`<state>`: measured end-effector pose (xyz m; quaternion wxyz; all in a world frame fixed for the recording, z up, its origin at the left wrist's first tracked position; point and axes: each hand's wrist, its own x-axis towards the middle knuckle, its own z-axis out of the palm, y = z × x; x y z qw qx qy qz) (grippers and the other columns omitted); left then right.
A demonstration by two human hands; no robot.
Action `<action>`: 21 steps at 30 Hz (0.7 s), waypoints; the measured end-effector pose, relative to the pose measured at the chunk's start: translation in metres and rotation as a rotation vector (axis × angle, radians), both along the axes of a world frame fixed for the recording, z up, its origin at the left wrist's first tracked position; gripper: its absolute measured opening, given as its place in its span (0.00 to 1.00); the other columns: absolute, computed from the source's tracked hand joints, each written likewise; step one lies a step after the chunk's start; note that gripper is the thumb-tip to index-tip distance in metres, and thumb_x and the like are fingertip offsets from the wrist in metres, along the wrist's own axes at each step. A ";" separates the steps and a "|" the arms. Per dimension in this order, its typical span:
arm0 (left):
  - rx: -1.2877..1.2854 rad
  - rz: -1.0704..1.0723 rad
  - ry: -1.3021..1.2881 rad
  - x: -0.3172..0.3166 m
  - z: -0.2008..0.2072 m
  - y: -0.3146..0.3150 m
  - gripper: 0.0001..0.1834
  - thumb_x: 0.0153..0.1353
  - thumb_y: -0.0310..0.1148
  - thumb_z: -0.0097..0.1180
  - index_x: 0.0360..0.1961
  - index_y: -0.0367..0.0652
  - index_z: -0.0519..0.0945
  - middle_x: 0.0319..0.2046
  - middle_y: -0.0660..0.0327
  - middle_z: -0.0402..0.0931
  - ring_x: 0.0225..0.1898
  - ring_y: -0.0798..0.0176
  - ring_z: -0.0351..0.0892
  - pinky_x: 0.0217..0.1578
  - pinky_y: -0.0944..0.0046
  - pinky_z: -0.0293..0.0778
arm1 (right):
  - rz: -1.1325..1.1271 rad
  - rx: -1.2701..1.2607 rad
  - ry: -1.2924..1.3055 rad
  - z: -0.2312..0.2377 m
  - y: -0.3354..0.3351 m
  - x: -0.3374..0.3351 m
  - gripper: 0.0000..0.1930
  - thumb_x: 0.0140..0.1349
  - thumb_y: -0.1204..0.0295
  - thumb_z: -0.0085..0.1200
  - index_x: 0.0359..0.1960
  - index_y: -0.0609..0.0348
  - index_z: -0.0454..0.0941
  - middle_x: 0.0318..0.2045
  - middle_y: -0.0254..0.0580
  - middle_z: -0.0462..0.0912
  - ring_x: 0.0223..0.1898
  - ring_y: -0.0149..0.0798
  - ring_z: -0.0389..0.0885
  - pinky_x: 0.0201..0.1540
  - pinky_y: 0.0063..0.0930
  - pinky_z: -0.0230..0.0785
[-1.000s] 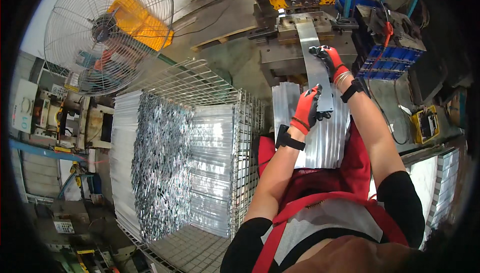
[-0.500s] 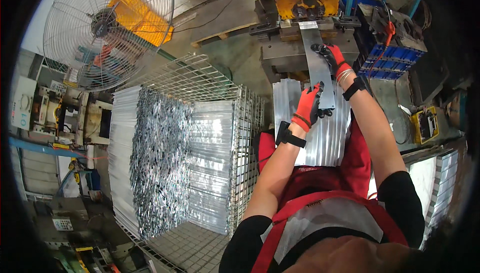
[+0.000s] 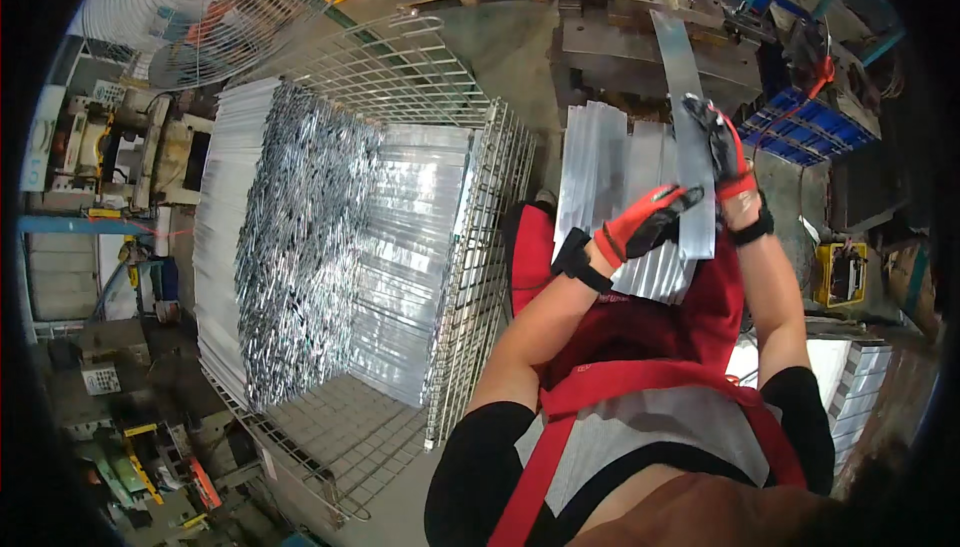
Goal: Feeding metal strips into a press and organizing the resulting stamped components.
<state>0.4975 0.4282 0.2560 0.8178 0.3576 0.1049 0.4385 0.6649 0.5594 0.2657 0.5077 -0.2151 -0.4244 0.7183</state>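
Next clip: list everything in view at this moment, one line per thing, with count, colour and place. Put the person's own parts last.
metal strip: one, silver, long, held by both hands, far end reaching into the machine
press machine: one, grey steel, top centre
stack of metal strips: one stack, silver, below the machine, beside the hands
wire cage: one, grey mesh, centre left
metal pieces in the cage: many, silver, in rows
fan: one, grey guard, top left
blue crate: one, upper right
yellow box: one, right edge
apron: one, red, lower centre
left hand: red and black glove, grip on strip's near end
right hand: red and black glove, grip on strip's right edge
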 end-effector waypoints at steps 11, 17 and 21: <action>0.094 0.309 1.335 -0.027 0.037 -0.074 0.34 0.47 0.50 0.66 0.45 0.34 0.69 0.34 0.51 0.77 0.39 0.57 0.79 0.39 0.60 0.74 | -0.061 -0.108 -0.422 -0.042 -0.071 0.022 0.22 0.65 0.58 0.48 0.53 0.63 0.72 0.43 0.39 0.79 0.41 0.33 0.78 0.48 0.28 0.68; 0.195 0.348 1.953 -0.049 0.000 -0.082 0.45 0.42 0.63 0.61 0.45 0.32 0.63 0.31 0.47 0.75 0.32 0.46 0.78 0.31 0.53 0.74 | -0.458 0.500 -1.408 -0.056 -0.014 -0.003 0.30 0.56 0.51 0.55 0.58 0.53 0.68 0.48 0.41 0.76 0.50 0.40 0.74 0.53 0.35 0.63; 0.170 0.297 2.097 -0.056 -0.045 -0.079 0.49 0.43 0.58 0.64 0.52 0.27 0.57 0.31 0.49 0.77 0.31 0.49 0.80 0.32 0.55 0.76 | -0.313 0.688 -1.821 -0.063 0.017 -0.029 0.40 0.46 0.44 0.57 0.61 0.47 0.64 0.57 0.44 0.68 0.62 0.48 0.61 0.61 0.55 0.50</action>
